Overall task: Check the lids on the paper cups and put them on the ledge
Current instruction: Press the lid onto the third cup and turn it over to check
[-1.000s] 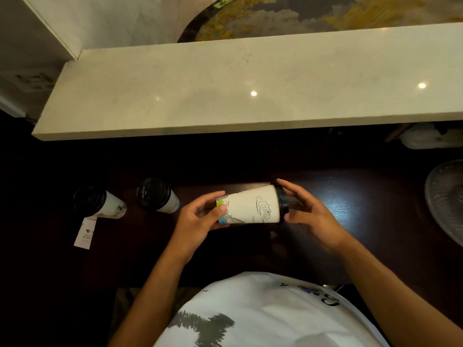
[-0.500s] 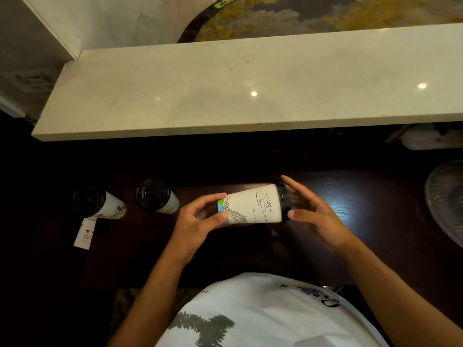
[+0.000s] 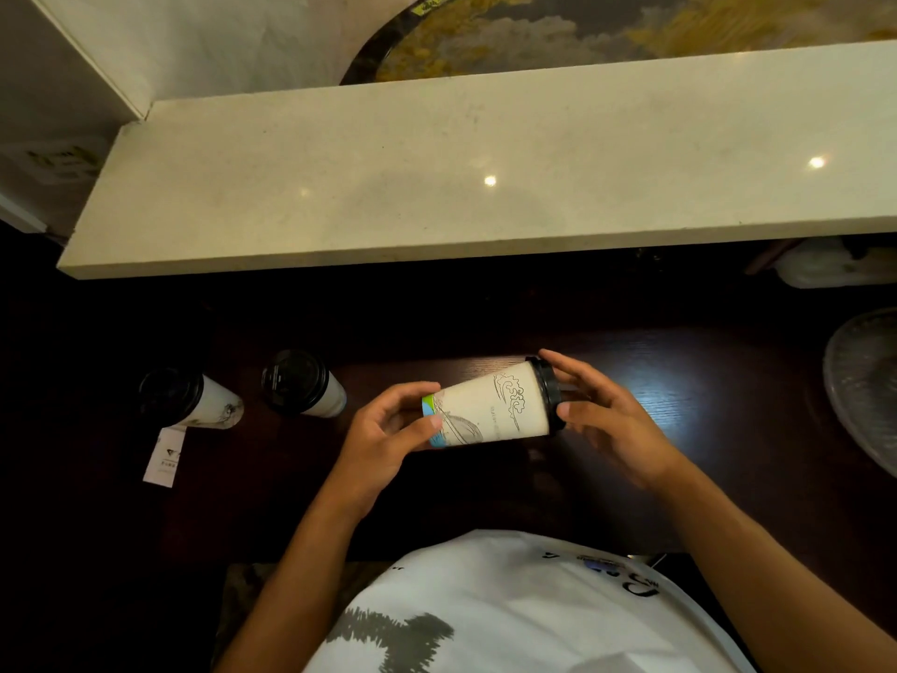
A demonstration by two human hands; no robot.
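A white paper cup (image 3: 490, 410) with a line drawing lies sideways in the air above the dark table (image 3: 679, 405), its black lid (image 3: 549, 394) pointing right. My left hand (image 3: 388, 434) grips the cup's base end, thumb on its side. My right hand (image 3: 606, 420) has its fingers curved round the lid's rim. Two more lidded cups stand on the table to the left: one (image 3: 303, 385) near the middle, one (image 3: 191, 399) farther left. The pale stone ledge (image 3: 437, 177) runs across above the table.
A paper tag (image 3: 165, 456) lies on the table by the far-left cup. A glass dish (image 3: 866, 391) sits at the right edge. A pale container (image 3: 835, 264) rests in shadow under the ledge at the right.
The cup has been turned about its long axis in my hands, so the drawing has shifted round. It also tilted slightly, lid end higher. Both standing cups stayed put.
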